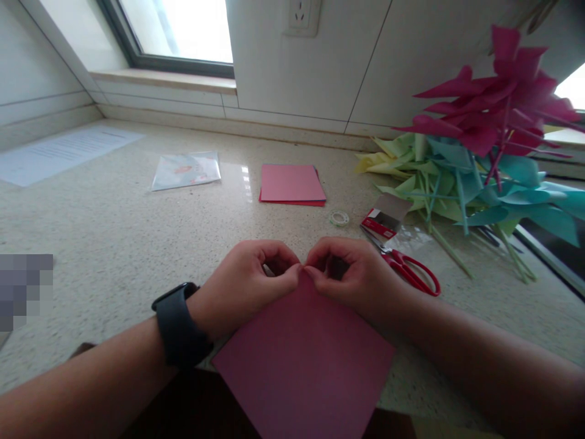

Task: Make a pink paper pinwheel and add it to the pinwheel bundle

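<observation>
- Pink square paper sheet [304, 360] lies at 6 o'clock on the speckled stone counter [114, 244], one corner pointing away.
- Left hand [244, 286] and right hand [351, 274] pinch that far corner together, seemingly to align a fold.
- Red-handled scissors [409, 268] rest at 3 o'clock, within reach.

The pink sheet [301, 360] runs off the bottom edge, its far corner hidden between the fingertips of the left hand [249, 283] and right hand [351, 274], while beyond it the printed paper [59, 152] is too small to read and the pinwheels [493, 134] are cut off by the right edge.
</observation>
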Demonstrator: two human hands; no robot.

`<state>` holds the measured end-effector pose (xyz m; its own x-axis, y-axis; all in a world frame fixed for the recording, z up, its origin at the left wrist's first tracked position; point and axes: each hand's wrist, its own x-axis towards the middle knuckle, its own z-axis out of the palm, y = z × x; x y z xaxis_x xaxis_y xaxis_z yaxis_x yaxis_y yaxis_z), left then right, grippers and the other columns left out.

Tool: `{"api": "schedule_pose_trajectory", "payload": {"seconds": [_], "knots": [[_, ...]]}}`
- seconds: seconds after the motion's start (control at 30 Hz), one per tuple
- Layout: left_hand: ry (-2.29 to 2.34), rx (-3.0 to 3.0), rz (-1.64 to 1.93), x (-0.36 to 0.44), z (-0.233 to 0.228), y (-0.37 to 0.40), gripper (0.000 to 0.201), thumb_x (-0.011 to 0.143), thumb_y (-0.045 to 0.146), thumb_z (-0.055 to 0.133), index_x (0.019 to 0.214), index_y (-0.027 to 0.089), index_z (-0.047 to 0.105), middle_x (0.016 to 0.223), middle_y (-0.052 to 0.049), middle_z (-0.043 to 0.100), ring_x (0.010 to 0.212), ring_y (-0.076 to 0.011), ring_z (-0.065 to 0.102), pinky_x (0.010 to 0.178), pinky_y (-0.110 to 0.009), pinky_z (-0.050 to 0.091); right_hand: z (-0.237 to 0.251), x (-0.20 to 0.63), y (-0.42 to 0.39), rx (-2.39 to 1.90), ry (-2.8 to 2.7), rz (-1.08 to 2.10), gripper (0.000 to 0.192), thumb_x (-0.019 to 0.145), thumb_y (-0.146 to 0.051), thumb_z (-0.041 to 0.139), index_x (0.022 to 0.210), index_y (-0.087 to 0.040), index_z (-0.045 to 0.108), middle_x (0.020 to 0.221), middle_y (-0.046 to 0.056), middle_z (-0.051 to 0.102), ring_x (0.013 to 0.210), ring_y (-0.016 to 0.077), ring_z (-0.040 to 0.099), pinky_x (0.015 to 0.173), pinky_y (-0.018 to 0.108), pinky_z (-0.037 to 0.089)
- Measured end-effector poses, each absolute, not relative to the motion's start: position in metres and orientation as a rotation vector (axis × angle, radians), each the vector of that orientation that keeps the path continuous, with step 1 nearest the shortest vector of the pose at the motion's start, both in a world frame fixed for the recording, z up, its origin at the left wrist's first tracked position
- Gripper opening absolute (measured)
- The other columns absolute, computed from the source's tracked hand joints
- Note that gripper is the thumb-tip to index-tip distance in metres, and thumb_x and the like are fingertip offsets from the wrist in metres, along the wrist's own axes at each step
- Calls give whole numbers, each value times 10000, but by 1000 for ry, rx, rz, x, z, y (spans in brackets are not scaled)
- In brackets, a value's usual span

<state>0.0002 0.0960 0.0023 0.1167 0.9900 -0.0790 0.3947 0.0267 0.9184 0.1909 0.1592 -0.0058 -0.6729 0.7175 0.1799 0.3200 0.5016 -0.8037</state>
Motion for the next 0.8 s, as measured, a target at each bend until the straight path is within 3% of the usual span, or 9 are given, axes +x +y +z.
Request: {"api": "schedule_pose_trajectory", "payload": {"seconds": [0.8], "knots": [[1349,1473,849,1,0,95,146,858,295,669,863,165,736,704,16,687,601,-81,551,522,-178,393,-8,193,163,-839,-2203,1027,88,830,-213,606,787,-175,673,671,-12,625,604,111,543,540,222,419]]}}
